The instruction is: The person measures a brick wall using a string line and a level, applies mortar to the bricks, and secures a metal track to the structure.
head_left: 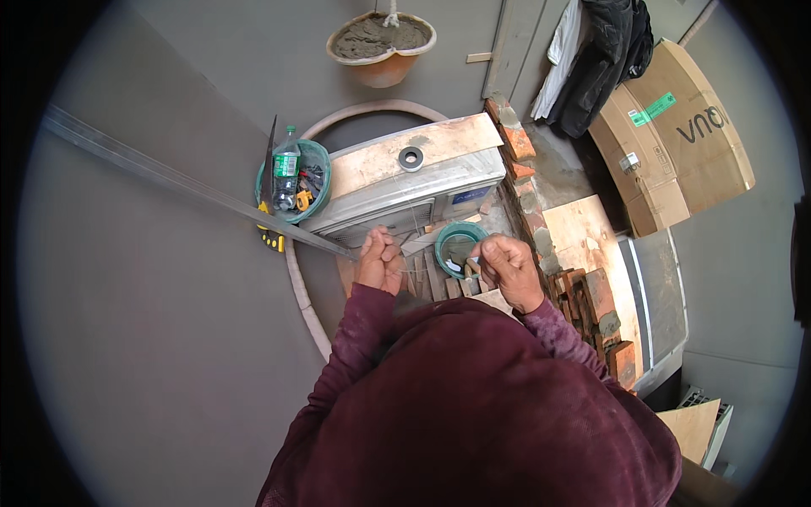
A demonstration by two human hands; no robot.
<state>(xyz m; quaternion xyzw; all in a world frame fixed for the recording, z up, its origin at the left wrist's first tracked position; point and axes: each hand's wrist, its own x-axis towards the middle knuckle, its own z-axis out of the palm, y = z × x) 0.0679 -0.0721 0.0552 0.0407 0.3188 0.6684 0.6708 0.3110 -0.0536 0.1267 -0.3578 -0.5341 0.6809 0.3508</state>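
- Clock positions are read from the centre of the view, with 12 at the upper edge.
- Left hand [380, 260], just off centre toward 9 o'clock: palm turned up, fingers curled; a fine pale strand [412, 271] shows beside it, and whether the fingers grasp it cannot be told.
- Right hand [511, 272], near 3 o'clock: thumb and forefinger brought together; whether anything is pinched between them cannot be told.
- Small green bowl [463, 226], between the 2 hands and nearer the right, whose fingers overlap its edge in view; it contains grey matter.
- Wooden strips [433, 277], below centre, lie between the hands.
- Pale case [481, 176], toward 12 o'clock, stands across the far side of the work area; a board [372, 166] on top carries 1 tape roll [410, 159].
- Green basin [327, 182], 10 o'clock: holds 1 bottle [286, 166] and assorted tools.
- Metal bar [194, 176], slanting from 10 o'clock toward the left hand, obstructs that side.
- Orange bucket [384, 73], 12 o'clock: filled with grey mortar, hung on a white rope [391, 12].
- Bricks [601, 302], between 3 and 4 o'clock, border the right forearm.
- Cardboard box [642, 169], 2 o'clock, beside hanging clothes [591, 68].
- Burgundy garment [481, 406], 6 o'clock, hides the lower foreground.
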